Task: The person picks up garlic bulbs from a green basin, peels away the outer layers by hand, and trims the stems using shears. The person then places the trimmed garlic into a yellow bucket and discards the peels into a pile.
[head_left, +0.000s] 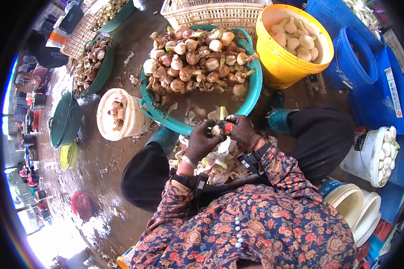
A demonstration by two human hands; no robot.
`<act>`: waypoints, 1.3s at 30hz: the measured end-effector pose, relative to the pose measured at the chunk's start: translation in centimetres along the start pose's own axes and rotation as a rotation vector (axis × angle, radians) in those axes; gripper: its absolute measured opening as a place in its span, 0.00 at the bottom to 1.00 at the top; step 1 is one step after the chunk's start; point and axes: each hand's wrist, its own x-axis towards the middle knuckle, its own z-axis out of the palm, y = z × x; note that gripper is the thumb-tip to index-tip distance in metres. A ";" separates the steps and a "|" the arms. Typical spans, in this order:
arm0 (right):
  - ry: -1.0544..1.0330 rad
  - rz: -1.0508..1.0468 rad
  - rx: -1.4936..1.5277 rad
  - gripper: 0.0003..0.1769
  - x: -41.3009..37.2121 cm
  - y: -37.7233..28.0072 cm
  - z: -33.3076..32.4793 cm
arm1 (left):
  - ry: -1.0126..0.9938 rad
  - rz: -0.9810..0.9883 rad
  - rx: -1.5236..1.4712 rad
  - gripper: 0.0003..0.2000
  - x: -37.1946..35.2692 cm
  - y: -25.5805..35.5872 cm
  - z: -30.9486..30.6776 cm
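Observation:
Both of my hands wear dark gloves and meet over the near rim of a teal tub (pixel 255 85). Inside the tub lies a heap of garlic bulbs (pixel 193 58) with brown, dirty skins, above murky water. My left hand (pixel 201 142) is closed around a pale garlic bulb (pixel 217 131), its green-white stem (pixel 222 112) pointing up. My right hand (pixel 245 133) is closed against the same bulb; a short red piece, like a tool handle (pixel 229 127), shows at its fingers, the rest hidden. Below my hands, between my legs, is a pile of peeled garlic skins (pixel 222 159).
A yellow bucket (pixel 274 67) of peeled bulbs stands at the tub's right, with a blue bucket (pixel 345 67) beyond. Left of the tub is a white bucket (pixel 104 114) with skins. A cream crate (pixel 211 17) sits behind. A white bucket (pixel 363 154) with bulbs stands at right.

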 end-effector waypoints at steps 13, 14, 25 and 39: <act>-0.158 0.280 0.669 0.28 -1.4 -2.0 0.8 | 0.371 0.155 0.292 0.30 -0.1 1.6 -0.3; -0.122 0.281 0.569 0.27 -1.2 -1.7 0.4 | 0.568 0.268 0.496 0.30 0.1 2.1 -0.4; -0.236 0.063 0.215 0.19 -0.6 -1.1 0.3 | 0.165 -0.220 0.001 0.06 -0.2 1.6 -0.8; -0.359 0.046 0.961 0.22 -0.6 0.1 0.2 | 0.209 -0.388 -0.644 0.15 -0.8 -2.3 -1.8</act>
